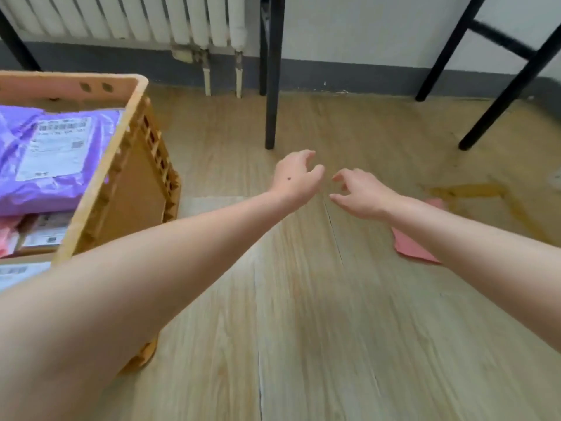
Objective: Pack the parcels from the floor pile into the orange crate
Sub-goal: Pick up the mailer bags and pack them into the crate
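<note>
left hand [296, 177]: loosely curled, empty, above floor
right hand [362, 194]: same, empty
orange crate [100, 183]: purple parcel [51, 159] on top
pink parcel [414, 243]: on floor under right forearm

Single head-worn wide-angle view, pitched forward and down, close over the wood floor [303, 329]. Left hand [296, 177] and right hand [361, 196] sit mid-frame. Orange crate [136, 192] cut by left edge; radiator [121, 19] at top.

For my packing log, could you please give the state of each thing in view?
orange crate: upright, holding parcels.
purple parcel: in the orange crate, label up.
pink parcel: flat on the floor, partly hidden.
left hand: empty, fingers loosely curled.
right hand: empty, fingers loosely curled.
</note>
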